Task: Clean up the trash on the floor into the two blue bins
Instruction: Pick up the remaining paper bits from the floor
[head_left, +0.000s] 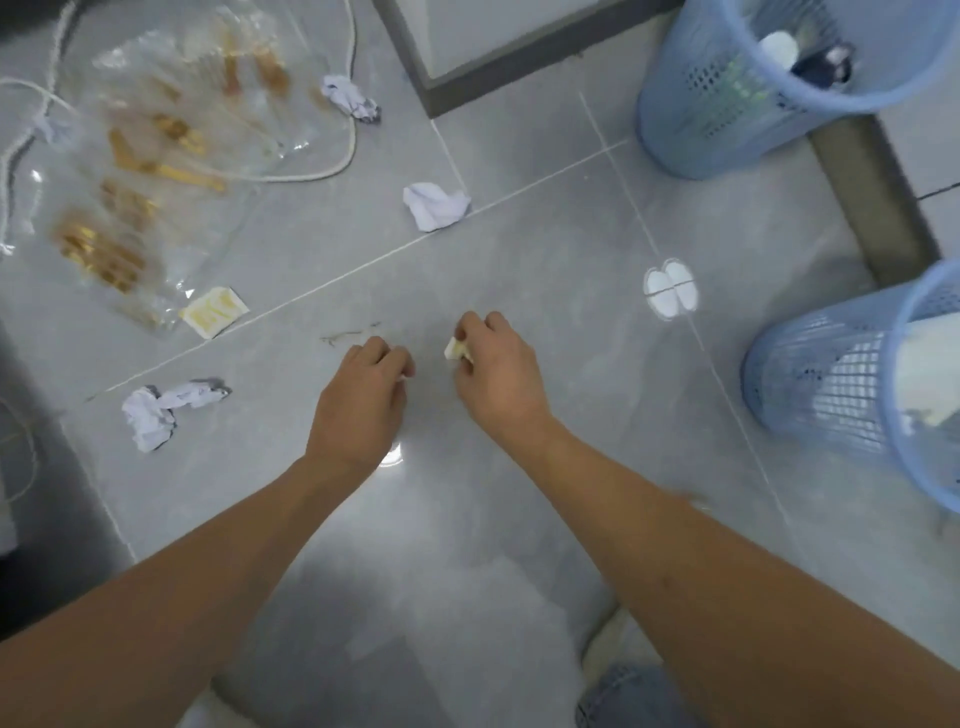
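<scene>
From the head view, our right hand pinches a pale scrap; our left hand is curled — whether it holds anything we cannot tell. The scrap could slip on the way to the bins. Paper wads litter the glossy grey tile floor.

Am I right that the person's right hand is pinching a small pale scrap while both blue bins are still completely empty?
Not quite: the head view shows the right hand pinching the pale scrap, but the far bin and near bin both already hold trash.
</scene>
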